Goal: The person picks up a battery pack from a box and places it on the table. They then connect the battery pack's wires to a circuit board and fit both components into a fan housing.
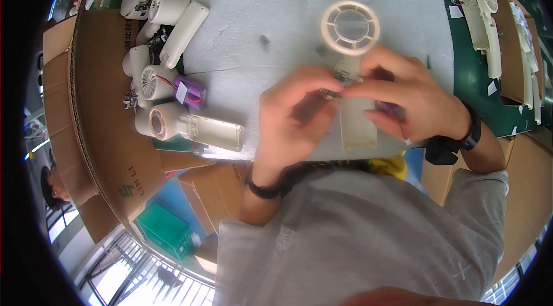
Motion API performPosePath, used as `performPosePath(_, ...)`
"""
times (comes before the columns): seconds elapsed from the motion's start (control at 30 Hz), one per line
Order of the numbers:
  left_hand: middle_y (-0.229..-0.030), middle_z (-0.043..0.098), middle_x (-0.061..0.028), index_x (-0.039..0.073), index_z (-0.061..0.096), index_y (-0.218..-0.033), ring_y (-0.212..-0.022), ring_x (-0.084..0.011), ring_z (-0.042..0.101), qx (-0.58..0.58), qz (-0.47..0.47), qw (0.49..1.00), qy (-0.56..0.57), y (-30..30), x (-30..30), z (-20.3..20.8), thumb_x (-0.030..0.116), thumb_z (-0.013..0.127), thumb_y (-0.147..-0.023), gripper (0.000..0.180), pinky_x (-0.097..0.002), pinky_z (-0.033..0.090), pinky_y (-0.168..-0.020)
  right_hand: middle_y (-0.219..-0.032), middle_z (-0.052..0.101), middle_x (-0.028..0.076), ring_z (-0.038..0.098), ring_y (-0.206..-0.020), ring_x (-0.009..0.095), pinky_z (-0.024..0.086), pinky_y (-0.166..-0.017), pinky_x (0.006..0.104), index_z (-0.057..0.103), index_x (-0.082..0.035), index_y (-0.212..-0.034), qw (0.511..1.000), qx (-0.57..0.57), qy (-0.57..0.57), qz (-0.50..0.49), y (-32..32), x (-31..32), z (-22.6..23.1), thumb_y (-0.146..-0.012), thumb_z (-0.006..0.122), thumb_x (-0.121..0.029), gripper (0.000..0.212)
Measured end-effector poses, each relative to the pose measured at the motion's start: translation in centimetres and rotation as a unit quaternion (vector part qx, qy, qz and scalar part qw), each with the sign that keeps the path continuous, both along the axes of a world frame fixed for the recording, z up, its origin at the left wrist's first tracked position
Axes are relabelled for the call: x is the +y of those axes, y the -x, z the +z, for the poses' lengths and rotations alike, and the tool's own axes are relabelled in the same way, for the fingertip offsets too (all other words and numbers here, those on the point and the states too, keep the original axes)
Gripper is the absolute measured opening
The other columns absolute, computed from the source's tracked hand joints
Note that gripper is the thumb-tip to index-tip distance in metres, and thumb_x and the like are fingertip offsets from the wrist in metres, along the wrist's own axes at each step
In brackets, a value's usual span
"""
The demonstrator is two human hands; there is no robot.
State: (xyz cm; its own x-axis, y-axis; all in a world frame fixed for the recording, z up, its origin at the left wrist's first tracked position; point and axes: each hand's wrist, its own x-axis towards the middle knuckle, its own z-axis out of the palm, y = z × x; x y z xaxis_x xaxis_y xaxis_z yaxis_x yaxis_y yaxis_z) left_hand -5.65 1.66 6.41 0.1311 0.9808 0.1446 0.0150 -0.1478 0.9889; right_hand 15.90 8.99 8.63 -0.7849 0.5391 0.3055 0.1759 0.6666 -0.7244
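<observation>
A cream handheld fan housing [358,130] lies on the white work surface, its round slotted head away from me and its handle toward me. Over the handle, my left hand [295,111] pinches a small circuit board [329,94] between thumb and index finger. My right hand [416,96] reaches in from the other side, its index fingertip meeting the board. A purple battery [393,109] shows among the curled fingers of that hand, partly hidden by them. Motion blurs both hands, and the board's details are too small to make out.
Several cream fan parts [167,8] are heaped at the left beside a cardboard box [109,110]. Another purple battery [190,92] and an open fan housing [216,132] lie nearby. More fan housings [478,24] and a carton of white parts [512,47] stand at the right.
</observation>
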Motion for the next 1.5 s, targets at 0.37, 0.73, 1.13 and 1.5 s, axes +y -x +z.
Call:
performPosePath(0.37, -0.095, 0.06, -0.0118, 0.003, 0.068, -0.088, -0.082, -0.0193, 0.058, 0.102, -0.044, 0.993, -0.044, 0.3, 0.3, 0.7, -0.009, 0.073, -0.068, 0.023, -0.0274, 0.047, -0.072, -0.092, 0.06, 0.011, 0.063, -0.072, 0.021, 0.052, -0.059, 0.0311, 0.071, -0.001, -0.111, 0.984, 0.075, -0.094, -0.129, 0.2, -0.4, -0.7, -0.076, 0.073, 0.003, 0.035)
performPosePath(0.73, -0.089, 0.062, -0.0112, 0.002, 0.068, -0.086, -0.074, -0.0193, 0.057, 0.168, -0.021, 0.975, -0.142, -0.7, 0.5, 1.1, 0.017, 0.083, -0.077, 0.023, -0.0288, 0.046, -0.064, -0.09, 0.06, 0.008, 0.062, -0.067, 0.02, 0.051, -0.055, 0.0322, 0.071, -0.002, -0.115, 0.964, 0.01, -0.202, -0.174, 1.1, -2.0, -0.7, -0.069, 0.075, 0.0, 0.046)
performPosePath(1.13, -0.094, 0.065, -0.0135, -0.005, 0.069, -0.096, -0.084, -0.0179, 0.063, 0.044, -0.008, 0.999, -0.027, -0.2, 0.3, 0.6, 0.001, 0.071, -0.088, 0.01, -0.0273, 0.051, -0.071, -0.086, 0.061, 0.007, 0.061, -0.063, 0.019, 0.047, -0.05, 0.0301, 0.073, -0.004, -0.089, 0.984, 0.064, -0.149, -0.067, 0.1, -0.8, -0.4, -0.068, 0.081, -0.009, 0.024)
performPosePath(1.5, -0.098, 0.066, -0.0136, -0.002, 0.072, -0.102, -0.089, -0.0178, 0.065, 0.018, -0.029, 0.999, 0.025, -0.1, 0.3, 1.0, -0.008, 0.072, -0.083, 0.02, -0.0271, 0.053, -0.075, -0.083, 0.059, 0.007, 0.059, -0.061, 0.017, 0.045, -0.048, 0.0275, 0.072, -0.003, -0.086, 0.984, 0.041, -0.159, -0.063, 0.2, -0.8, -0.7, -0.066, 0.082, -0.005, 0.022)
